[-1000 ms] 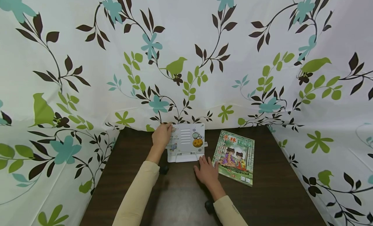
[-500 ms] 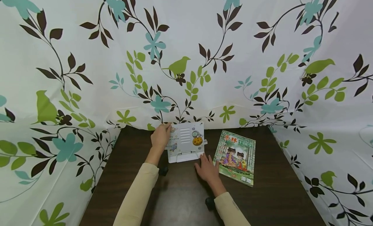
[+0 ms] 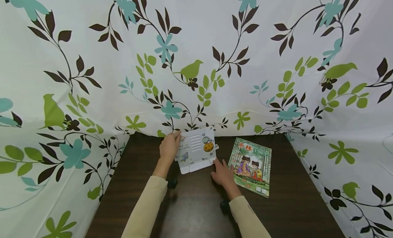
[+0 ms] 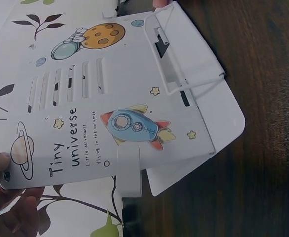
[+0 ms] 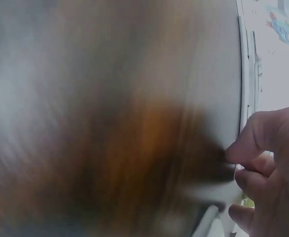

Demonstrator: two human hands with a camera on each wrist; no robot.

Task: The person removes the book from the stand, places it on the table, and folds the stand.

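A white book stand (image 3: 196,146) with space drawings stands turned on the dark table. In the left wrist view its panel reads "Tiny universe", beside a blue rocket (image 4: 132,124). My left hand (image 3: 169,146) pinches the panel's upper left corner, its thumb and fingers showing at the edge of the left wrist view. At the lower right end of the ledge, my right hand (image 3: 223,174) touches the stand with its fingertips. From the head, its thumb looks apart from the ledge. The right wrist view is blurred over much of its left side, though bent fingers (image 5: 253,182) show by the ledge.
A colourful magazine (image 3: 251,166) lies flat on the table (image 3: 196,210), just right of my right hand. Behind the table hangs a white cloth (image 3: 233,108) with leaves and birds on it, reaching round both sides.
The book stand has turned counterclockwise, its ledge now slanting up to the right. Both hands have stayed on it. My right hand has shifted slightly rightward with the ledge's corner; the magazine has not been moved.
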